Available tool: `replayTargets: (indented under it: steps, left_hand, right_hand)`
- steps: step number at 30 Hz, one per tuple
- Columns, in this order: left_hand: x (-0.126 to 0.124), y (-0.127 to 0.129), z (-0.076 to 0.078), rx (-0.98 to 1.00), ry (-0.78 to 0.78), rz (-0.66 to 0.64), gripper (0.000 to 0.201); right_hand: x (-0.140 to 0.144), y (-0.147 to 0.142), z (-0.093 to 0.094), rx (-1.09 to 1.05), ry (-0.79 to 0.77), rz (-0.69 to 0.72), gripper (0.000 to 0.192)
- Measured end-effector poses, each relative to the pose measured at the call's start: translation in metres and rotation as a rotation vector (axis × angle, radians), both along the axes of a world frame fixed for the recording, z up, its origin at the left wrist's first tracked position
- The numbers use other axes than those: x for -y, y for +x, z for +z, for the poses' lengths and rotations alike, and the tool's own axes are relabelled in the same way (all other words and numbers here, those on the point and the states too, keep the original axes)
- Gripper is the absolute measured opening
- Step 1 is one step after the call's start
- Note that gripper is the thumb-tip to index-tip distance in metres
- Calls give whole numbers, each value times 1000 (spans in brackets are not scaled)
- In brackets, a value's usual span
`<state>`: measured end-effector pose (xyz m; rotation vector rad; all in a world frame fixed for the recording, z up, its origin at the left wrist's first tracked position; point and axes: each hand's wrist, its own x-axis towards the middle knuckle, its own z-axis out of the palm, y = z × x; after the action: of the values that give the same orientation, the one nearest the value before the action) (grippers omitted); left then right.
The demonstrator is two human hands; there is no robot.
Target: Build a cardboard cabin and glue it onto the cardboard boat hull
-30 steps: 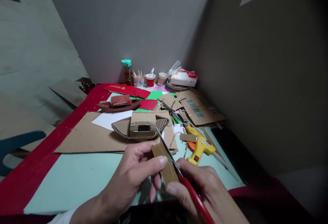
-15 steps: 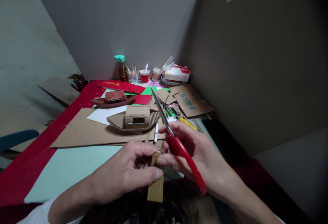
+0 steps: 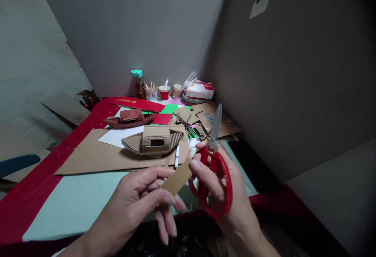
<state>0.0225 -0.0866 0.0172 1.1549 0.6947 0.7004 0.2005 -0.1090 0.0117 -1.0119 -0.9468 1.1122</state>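
Observation:
My left hand (image 3: 138, 202) pinches a small strip of brown cardboard (image 3: 177, 180) between thumb and fingers, low in the middle of the view. My right hand (image 3: 219, 188) grips red-handled scissors (image 3: 214, 167) with closed blades pointing up and away; its thumb tip also touches the strip's far end. Beyond both hands sits a brown cardboard boat model (image 3: 153, 142) on a large cardboard sheet (image 3: 96, 157).
A dark red boat model (image 3: 128, 118) lies farther back. Cardboard scraps (image 3: 205, 120), coloured paper, a white pen (image 3: 177, 156), paper cups (image 3: 164, 91) and a teal-capped bottle (image 3: 137, 83) crowd the table's far end. Walls close in behind and on the right.
The scissors left the cardboard strip and swung upright, blades shut. The strip turned from hanging down to lying nearly level between both hands.

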Motion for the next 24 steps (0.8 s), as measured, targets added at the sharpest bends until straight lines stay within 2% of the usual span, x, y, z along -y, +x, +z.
replayTargets:
  steps: [4, 10, 12, 14, 19, 21, 22, 24]
  left_hand:
    - [-1, -2, 3, -22, 2, -1, 12]
    - [-4, -2, -1, -45, 35, -18, 17]
    - [-4, -3, -3, -69, 23, -16, 26]
    - [-3, -3, -5, -147, 73, 36, 33]
    - [1, 0, -6, -315, 398, 174, 35]
    - [2, 1, -6, -348, 466, 205, 35]
    - [2, 2, -6, -341, 454, 203, 36]
    - [-1, 2, -5, -251, 297, 113, 39]
  right_hand:
    - [4, -6, -3, -13, 37, 39, 35]
    - [16, -15, -3, 207, 193, -289, 26]
    - [16, -14, -2, 211, 215, -261, 25]
    - [15, -11, -2, 190, 184, -195, 22]
    - [14, -6, 1, 182, 178, -146, 27]
    - [14, -4, 0, 209, 200, -158, 29]
    - [13, -3, -1, 216, 209, -168, 29]
    - [11, -1, -3, 214, 242, -177, 30]
